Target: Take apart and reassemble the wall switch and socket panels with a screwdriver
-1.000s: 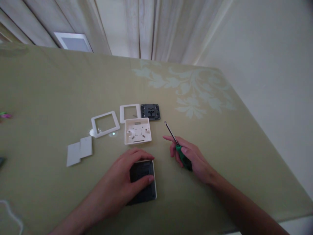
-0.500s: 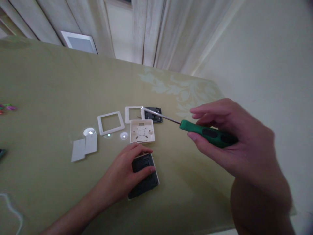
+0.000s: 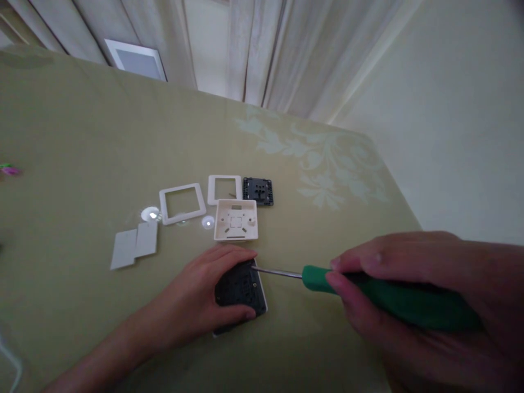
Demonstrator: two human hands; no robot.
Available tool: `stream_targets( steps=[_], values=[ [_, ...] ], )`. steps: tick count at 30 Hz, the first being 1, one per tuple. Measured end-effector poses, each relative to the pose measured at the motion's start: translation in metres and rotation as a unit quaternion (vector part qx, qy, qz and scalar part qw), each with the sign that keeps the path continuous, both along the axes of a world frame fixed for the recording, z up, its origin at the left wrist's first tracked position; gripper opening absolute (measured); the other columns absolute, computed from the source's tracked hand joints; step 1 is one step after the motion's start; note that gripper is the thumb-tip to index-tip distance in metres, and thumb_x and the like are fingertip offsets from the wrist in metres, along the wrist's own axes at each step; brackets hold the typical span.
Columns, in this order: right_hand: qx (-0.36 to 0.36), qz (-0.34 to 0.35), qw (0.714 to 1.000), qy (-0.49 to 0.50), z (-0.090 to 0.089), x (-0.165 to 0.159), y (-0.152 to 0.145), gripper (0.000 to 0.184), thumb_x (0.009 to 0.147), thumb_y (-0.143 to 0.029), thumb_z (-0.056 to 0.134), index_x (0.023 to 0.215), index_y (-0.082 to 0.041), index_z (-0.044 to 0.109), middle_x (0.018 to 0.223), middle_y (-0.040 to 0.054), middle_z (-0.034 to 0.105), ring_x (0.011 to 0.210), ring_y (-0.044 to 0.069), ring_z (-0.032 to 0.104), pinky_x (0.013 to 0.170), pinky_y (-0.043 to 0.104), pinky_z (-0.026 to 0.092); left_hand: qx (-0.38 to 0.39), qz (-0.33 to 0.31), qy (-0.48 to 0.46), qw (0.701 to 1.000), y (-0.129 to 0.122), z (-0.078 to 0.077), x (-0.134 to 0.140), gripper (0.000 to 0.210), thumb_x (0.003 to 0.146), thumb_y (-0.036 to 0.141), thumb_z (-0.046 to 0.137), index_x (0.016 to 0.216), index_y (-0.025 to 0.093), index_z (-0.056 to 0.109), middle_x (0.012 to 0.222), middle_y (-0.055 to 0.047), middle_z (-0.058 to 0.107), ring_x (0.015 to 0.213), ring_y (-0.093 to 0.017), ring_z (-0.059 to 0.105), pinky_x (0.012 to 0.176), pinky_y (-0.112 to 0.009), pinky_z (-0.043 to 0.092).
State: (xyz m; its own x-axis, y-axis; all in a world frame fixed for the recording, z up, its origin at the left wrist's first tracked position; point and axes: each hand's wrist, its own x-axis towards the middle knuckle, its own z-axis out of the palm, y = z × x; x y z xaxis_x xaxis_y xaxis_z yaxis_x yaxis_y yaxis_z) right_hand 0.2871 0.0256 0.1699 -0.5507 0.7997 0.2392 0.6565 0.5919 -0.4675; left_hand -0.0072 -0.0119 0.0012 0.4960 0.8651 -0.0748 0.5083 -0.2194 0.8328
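My left hand [image 3: 216, 289] grips a dark switch module with a white rim [image 3: 241, 289], thumb along its near side and fingers over its far edge. The module lies on the cloth-covered table. My right hand [image 3: 405, 295] is closed around the green handle of a screwdriver [image 3: 319, 279]. Its metal shaft points left, and the tip meets the module near its upper right edge. Just beyond my left hand sits a white square back box [image 3: 236, 233], open side up.
Two white frames [image 3: 164, 207] [image 3: 212, 191] lie behind the box, beside a second dark module [image 3: 257, 191]. Two white plates [image 3: 124, 248] rest at left. A white cord [image 3: 12, 355] is at the lower left. A wall [image 3: 458, 136] borders the table on the right.
My right hand has moved down, bringing the screwdriver tip from above the far parts to the module. My left thumb has slid nearer the module's near edge.
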Motion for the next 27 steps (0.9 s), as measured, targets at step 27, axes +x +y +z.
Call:
stream_targets(
  steps=[27],
  values=[
    [0.02,0.034,0.997,-0.07,-0.012,-0.023,0.002,0.007,0.095,-0.029,0.072,0.091,-0.032,0.069,0.07,-0.0056,0.077,0.05,0.015,0.068,0.046,0.032,0.049,0.016,0.011,-0.023,1.0,0.001,0.002,0.002,0.065,0.087,0.038,0.087,0.146,0.035,0.062,0.143,-0.006,0.071,0.131,-0.031,0.068,0.111,-0.052,0.057]
  ],
)
